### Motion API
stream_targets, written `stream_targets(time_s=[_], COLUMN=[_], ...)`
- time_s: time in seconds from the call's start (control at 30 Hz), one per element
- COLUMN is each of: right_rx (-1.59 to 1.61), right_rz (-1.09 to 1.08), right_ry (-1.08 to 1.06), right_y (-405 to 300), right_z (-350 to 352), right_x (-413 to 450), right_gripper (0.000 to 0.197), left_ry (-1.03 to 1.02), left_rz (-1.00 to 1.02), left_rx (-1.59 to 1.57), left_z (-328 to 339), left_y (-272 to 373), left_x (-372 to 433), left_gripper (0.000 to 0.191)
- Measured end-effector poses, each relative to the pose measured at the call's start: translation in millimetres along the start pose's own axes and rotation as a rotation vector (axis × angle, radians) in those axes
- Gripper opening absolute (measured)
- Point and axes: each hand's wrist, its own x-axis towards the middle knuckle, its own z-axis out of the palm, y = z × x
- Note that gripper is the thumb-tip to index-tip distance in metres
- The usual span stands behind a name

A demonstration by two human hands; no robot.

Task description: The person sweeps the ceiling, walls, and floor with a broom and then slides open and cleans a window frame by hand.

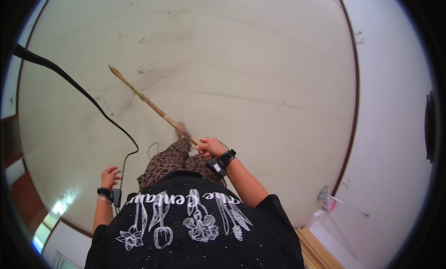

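Observation:
My right hand (210, 147) is closed around the near end of a broom (165, 117) with a jointed, bamboo-like handle. It slants away to the upper left over the floor and narrows to a pointed, straw-coloured tip; whether that tip touches the floor I cannot tell. My left hand (110, 177) hangs at my left side with its fingers loosely curled and apart, holding nothing. Both wrists carry black straps with small boxes and cables. One bare foot (181, 129) shows beneath the stick; the other is hidden.
Pale floor (244, 67) with dark smudges spreads ahead, edged by a dark red skirting (356, 77). A black cable (83, 91) runs down on the left. At the lower right corner stand a long-handled item (325, 197) and wooden boards (315, 248).

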Motion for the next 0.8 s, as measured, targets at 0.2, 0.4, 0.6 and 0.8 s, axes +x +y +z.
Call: stream_targets(time_s=[0.2,0.4,0.6,0.8], right_rx=[0.025,0.281,0.671,0.6], right_rz=[-0.247,-0.408,-0.454,-0.453], right_ry=[0.463,0.892,1.06,0.985], right_y=[47.2,106.2,119.3,104.7], right_z=[-50.5,-130.9,-269.8,-387.1], right_x=[-107.1,-161.9,-146.4,-124.2], right_gripper=[0.047,0.032,0.011,0.014], left_ry=[-0.068,-0.087,0.022,-0.026], left_rz=[0.03,0.119,0.12,0.043], left_rx=[0.005,0.042,0.004,-0.009], left_z=[12.6,17.7,21.2,36.6], left_y=[29.4,47.7,49.4,60.8], left_x=[-23.7,-29.8,-36.3,-47.3], left_gripper=[0.027,0.027,0.027,0.028])
